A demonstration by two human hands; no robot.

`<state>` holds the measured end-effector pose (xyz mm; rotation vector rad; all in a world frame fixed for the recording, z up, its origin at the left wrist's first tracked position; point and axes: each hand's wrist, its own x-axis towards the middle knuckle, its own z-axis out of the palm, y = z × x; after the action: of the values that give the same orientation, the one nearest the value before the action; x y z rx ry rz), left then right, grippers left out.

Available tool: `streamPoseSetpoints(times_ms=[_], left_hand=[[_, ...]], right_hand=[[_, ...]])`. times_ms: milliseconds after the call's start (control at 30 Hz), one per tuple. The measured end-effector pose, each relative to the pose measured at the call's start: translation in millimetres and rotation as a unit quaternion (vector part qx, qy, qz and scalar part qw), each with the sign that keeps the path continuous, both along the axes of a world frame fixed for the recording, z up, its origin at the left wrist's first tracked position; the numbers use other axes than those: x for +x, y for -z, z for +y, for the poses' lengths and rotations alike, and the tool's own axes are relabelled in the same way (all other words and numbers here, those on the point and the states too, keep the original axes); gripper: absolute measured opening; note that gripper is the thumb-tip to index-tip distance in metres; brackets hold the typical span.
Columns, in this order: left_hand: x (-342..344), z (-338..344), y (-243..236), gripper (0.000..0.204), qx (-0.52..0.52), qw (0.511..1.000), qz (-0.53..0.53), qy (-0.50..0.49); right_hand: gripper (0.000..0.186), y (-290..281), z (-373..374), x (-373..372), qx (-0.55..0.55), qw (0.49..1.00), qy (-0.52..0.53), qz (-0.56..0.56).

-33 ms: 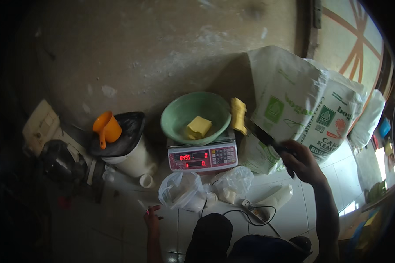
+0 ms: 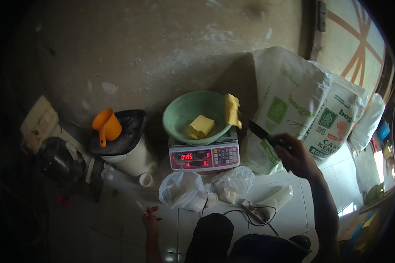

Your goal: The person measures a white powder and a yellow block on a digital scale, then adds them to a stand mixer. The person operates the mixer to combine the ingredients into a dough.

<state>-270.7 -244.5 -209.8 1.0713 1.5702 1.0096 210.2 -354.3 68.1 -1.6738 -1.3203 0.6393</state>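
My right hand (image 2: 295, 154) is closed round the dark handle of a knife (image 2: 260, 130), whose blade points up and left. At the blade's tip, a chunk of butter or margarine (image 2: 233, 111) stands at the right rim of a green bowl (image 2: 173, 115). Another yellow block (image 2: 202, 126) lies inside the bowl, which sits on a digital scale (image 2: 204, 157) with a lit red display. Low on the left, my left hand (image 2: 151, 219) pinches a thin white stick (image 2: 139, 204) that looks like a cigarette, away from the scale.
White printed sacks (image 2: 289, 92) stand at the right against the wall. An orange dipper (image 2: 107, 127) rests on a black-lidded white bucket (image 2: 131, 158) at left. Clear plastic bags (image 2: 180, 190) and a power strip (image 2: 255, 211) with a cable lie on the tiled floor before the scale.
My right hand and the knife have shifted slightly left, bringing the yellow chunk from just outside the bowl's right rim to over it. The left hand stays about where it was.
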Motion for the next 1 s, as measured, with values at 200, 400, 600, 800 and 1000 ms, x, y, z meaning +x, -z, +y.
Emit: streamPoseSetpoints(times_ms=[200,400,600,800,1000], left_hand=[[-50,12,23,0.052,-0.006,0.997,-0.012,-0.07],[-59,23,42,0.053,-0.048,0.997,-0.028,-0.052],[-62,30,53,0.054,-0.039,0.998,-0.026,-0.048],[-63,30,39,0.053,-0.026,0.998,-0.039,-0.049],[-43,34,26,0.051,0.014,0.997,-0.065,0.043]], right_hand=[[0.034,12,132,-58,0.125,0.909,0.014,-0.397],[0.032,48,176,-84,0.053,0.827,0.007,-0.56],[0.028,9,185,-101,0.053,0.85,0.013,-0.525],[0.022,-35,170,-112,0.093,0.918,0.039,-0.385],[0.025,5,118,-57,-0.036,0.979,0.096,-0.179]])
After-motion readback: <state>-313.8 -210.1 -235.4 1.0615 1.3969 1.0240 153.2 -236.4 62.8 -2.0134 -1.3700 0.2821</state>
